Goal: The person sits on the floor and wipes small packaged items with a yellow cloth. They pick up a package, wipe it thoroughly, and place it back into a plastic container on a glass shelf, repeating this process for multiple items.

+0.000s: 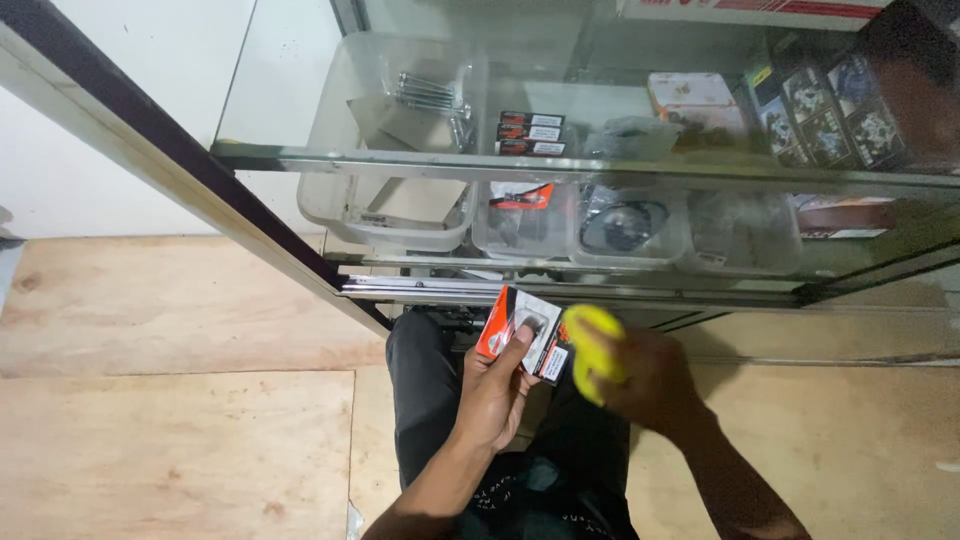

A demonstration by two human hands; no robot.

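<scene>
Below the glass cabinet, over our dark trousers [425,400], we held a small flat blister pack [524,332] in our left hand [492,392]. Its card was orange-red down the left edge and white across the middle, with a clear plastic bubble over a small grey part and a dark strip at the lower right corner. Our fingers were curled around the back of the pack, and the thumb pressed flat on its front, so the hand was closed on it. Just to the right, touching the pack's edge, our right hand [650,380] was wrapped around a bright yellow cloth [592,350], soft and bunched, blurred in the picture.

Beyond the hands stood the glass cabinet [560,165] with a metal sliding track [560,290] along its bottom. On the lower shelf sat clear plastic tubs [385,215]; one held a pack with an orange-red label [522,196], another a bagged black ring-shaped part [620,222]. On the upper shelf lay long steel bolts [425,92], a row of small black-and-red boxes [530,132], a pale printed carton [695,98], and dark glossy packs [830,110] at the right. Pale plywood flooring [170,400] lay to the left.
</scene>
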